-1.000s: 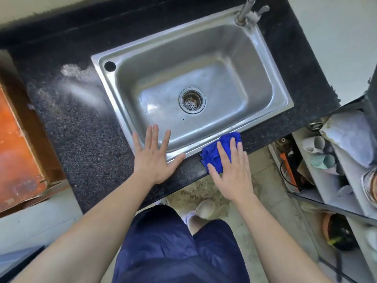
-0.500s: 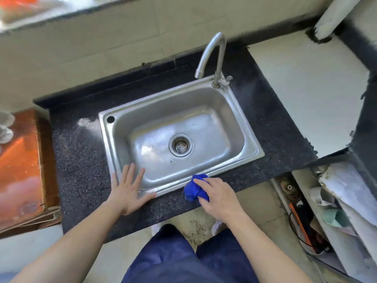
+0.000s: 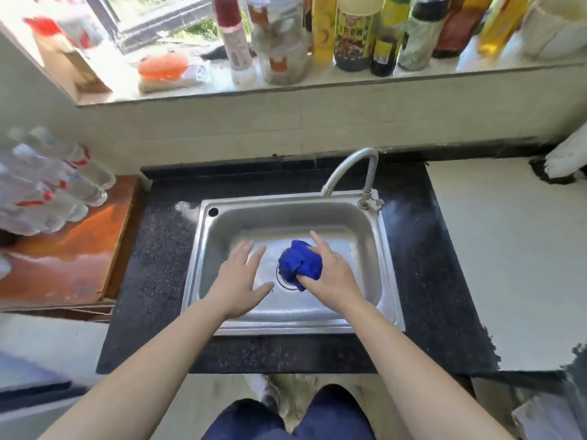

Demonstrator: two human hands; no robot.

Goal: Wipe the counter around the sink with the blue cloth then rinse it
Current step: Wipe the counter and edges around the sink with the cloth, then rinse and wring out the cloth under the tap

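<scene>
Blue cloth bunched inside sink, over drain, of which we see only part of the rim.

Head view: right hand grips cloth, thumb beneath, index finger straight above it. Left hand just beside it, fingers spread wide, holding nothing, tips blurred. We cannot tell if it touches the basin floor. Bottles on windowsill cut off at top; we cannot read their labels.

Sunlight floods a pale window ledge crowded with tall sauce bottles above a cream tiled wall; clear plastic bottles lie on an orange-brown wooden board.
</scene>
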